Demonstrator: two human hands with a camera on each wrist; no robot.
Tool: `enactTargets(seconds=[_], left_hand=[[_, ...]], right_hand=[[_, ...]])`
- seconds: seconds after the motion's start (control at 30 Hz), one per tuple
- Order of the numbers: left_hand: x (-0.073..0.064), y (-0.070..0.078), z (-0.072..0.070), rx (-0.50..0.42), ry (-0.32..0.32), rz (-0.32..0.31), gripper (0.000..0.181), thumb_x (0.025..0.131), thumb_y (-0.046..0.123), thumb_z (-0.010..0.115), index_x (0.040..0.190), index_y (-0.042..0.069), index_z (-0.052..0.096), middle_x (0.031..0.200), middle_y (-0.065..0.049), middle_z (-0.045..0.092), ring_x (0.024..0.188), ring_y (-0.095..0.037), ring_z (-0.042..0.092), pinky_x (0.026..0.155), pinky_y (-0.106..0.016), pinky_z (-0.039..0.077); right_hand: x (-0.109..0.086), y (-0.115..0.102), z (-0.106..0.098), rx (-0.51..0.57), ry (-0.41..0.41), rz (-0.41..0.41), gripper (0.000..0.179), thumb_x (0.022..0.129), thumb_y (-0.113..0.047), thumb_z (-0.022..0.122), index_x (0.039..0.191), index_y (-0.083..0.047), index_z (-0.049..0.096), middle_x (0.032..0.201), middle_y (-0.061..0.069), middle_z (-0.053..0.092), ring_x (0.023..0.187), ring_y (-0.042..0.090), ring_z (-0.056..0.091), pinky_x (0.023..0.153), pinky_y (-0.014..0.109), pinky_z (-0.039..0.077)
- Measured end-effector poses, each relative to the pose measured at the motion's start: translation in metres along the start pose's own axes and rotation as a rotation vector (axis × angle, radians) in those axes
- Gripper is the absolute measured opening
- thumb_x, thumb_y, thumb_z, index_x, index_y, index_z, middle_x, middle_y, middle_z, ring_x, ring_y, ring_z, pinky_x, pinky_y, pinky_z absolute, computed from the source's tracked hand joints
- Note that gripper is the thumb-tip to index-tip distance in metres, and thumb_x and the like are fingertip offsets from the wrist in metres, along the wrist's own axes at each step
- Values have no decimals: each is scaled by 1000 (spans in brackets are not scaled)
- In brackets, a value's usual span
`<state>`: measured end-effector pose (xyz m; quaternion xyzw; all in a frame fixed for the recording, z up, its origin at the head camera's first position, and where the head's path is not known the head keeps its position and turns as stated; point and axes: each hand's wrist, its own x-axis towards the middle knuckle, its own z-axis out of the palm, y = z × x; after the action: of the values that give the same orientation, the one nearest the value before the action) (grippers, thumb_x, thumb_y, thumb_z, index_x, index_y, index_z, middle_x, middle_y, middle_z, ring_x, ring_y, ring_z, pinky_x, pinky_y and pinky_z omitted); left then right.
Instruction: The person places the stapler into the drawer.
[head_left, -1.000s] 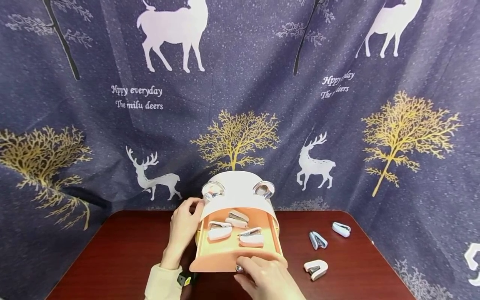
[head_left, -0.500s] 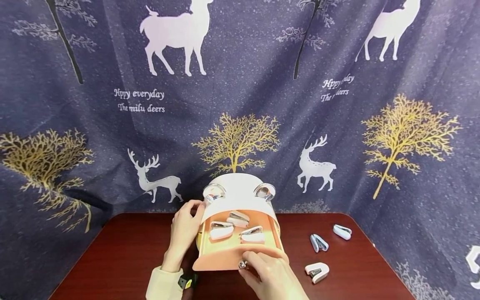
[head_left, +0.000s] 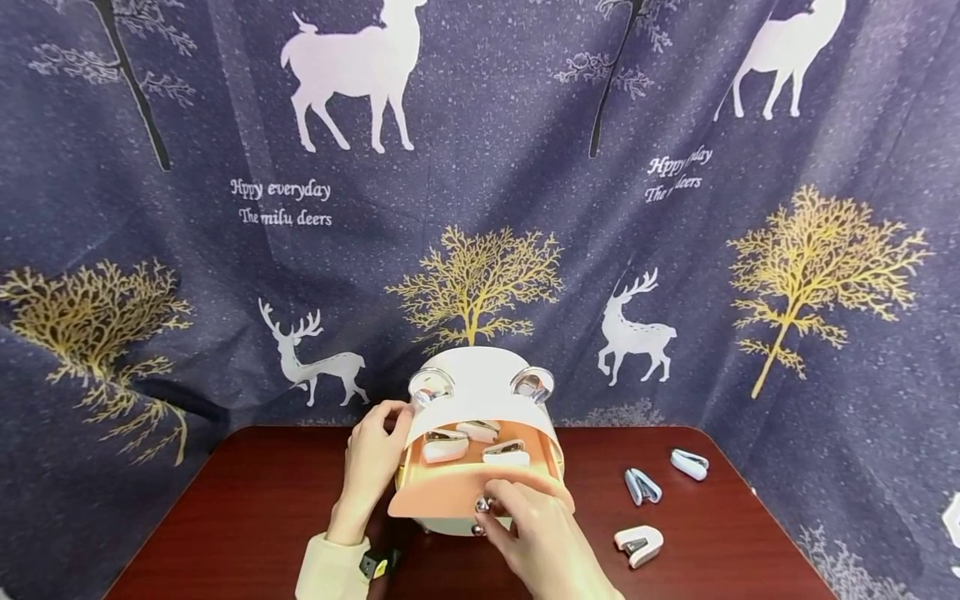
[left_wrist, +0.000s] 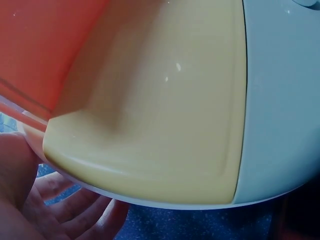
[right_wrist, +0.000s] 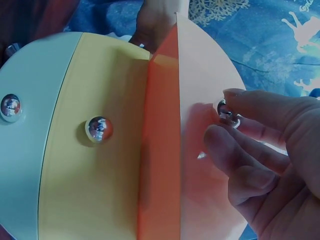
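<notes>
The right hand (head_left: 542,533) pinches the shiny knob (head_left: 482,505) of the peach drawer (head_left: 442,494), which sticks out with three little staplers (head_left: 446,451) inside. The left hand (head_left: 374,450) rests loosely on the box (head_left: 480,379), maybe to keep it still. Three more staplers (head_left: 649,543) lie to the right on the red-brown bench (head_left: 285,492). Behind hangs a blue deer cloth (head_left: 480,183).

I am pinching a mirror-bright metal knob (right_wrist: 226,109) on a smooth plastic orange drawer (head_left: 438,493). The yellow drawer front (left_wrist: 160,105) is catching glossy highlights; the white shell (head_left: 480,385) is looking like smooth plastic. 6 staplers (head_left: 446,452) are showing plastic casings with metallic innards. The table (head_left: 255,517) is resembling wood, the backdrop (head_left: 510,192) creased cloth.
</notes>
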<state>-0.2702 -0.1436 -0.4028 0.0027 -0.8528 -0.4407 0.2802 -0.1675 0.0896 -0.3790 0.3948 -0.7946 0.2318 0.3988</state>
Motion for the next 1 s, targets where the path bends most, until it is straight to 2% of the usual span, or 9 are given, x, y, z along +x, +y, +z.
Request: enactTargets(seconds=[0.2,0.5,0.63,1.0], left_hand=[[1,2,0,-5,-3,5,20,95,38,61,103,24,72,92,5,69,81,-16,65,69,-42,48],[-1,2,2,-11,-16,-6,20,95,39,61,103,24,72,92,5,68,82,-15,65,71,-42,48],[-1,1,4,-13,-20,1,19,95,39,61,102,25,71,91,5,68,81,-15,65,71,-42,48],[-1,0,0,-19,-17,-15,21,96,40,61,104,25,72,95,6,69,84,-14,65,73,-42,47]], right_hand=[[5,5,7,54,22,35,31,70,-2,84,91,-12,63,83,-9,63,70,-1,60,64,12,45],[9,14,16,80,-25,207,29,72,-3,84,85,-17,62,75,-14,62,68,-3,57,61,13,44],[9,17,18,95,-32,248,26,76,-4,81,84,-18,61,74,-16,60,66,-5,53,59,13,43],[13,26,28,94,36,213,23,77,-4,80,88,-16,63,72,-16,57,56,-7,44,55,10,37]])
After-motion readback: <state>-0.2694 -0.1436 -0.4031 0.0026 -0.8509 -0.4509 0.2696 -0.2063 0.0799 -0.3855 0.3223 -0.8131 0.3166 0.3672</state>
